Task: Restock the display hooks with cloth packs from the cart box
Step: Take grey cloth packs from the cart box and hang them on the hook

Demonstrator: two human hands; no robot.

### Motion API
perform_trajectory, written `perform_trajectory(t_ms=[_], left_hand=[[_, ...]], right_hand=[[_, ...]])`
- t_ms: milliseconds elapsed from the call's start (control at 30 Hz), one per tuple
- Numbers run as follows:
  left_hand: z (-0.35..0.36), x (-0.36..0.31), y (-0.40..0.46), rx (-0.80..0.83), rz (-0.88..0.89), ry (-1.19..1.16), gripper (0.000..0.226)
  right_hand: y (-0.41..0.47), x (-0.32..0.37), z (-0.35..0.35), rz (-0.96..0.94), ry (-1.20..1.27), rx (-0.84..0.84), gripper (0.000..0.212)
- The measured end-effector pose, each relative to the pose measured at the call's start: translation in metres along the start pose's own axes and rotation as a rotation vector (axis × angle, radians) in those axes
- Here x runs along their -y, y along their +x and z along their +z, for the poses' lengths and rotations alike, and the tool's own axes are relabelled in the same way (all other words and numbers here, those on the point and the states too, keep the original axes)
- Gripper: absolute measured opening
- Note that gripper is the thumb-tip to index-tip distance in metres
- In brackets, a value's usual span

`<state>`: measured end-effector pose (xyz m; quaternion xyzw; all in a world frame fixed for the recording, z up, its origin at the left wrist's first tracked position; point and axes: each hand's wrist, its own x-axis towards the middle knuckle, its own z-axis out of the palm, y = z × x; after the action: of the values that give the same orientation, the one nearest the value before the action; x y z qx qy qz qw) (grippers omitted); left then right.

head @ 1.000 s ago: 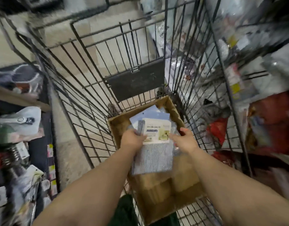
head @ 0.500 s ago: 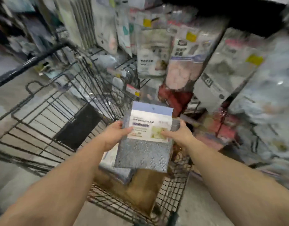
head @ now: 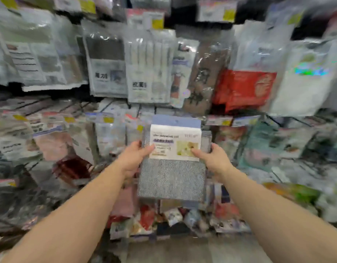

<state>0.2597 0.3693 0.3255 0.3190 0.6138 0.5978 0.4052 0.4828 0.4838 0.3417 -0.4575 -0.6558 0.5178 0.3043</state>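
Held up at chest height before the display wall: a stack of grey cloth packs, blue header card on top, white label facing out. Left hand gripping the left edge, thumb on the label, fingers behind. Right hand gripping the right edge the same way — both closed round the stack, neither free.

Behind and around it, rows of bagged goods hanging from hooks, with price tags along the row just above the header. Much of this blurred; no bare hook tip to be picked out with certainty.

Step in hand, by the look of it: bringing the stack to its hook. To do it well:

- Find the matching row first — same blue header, same grey cloth — rather than the nearest gap.
- Keep the stack square and upright, so the hang holes in the headers stay lined up; hole barely visible near the top of the card.
- Probably best to peel off one or a few packs with one hand and steady the rest with the other.
- Slide the hole straight along the hook, label outward, without shoving the hanging neighbours askew.

Main risk: packs slipping apart if either grip eases too soon.
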Motion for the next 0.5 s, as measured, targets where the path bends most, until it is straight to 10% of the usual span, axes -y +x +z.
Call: perform_trajectory(t_ms=[500], left_hand=[[0.421,-0.091,0.044,0.211,0.437,0.335,0.023]], right_hand=[[-0.026,-0.01,-0.376,-0.038,0.141,-0.666,0.052]])
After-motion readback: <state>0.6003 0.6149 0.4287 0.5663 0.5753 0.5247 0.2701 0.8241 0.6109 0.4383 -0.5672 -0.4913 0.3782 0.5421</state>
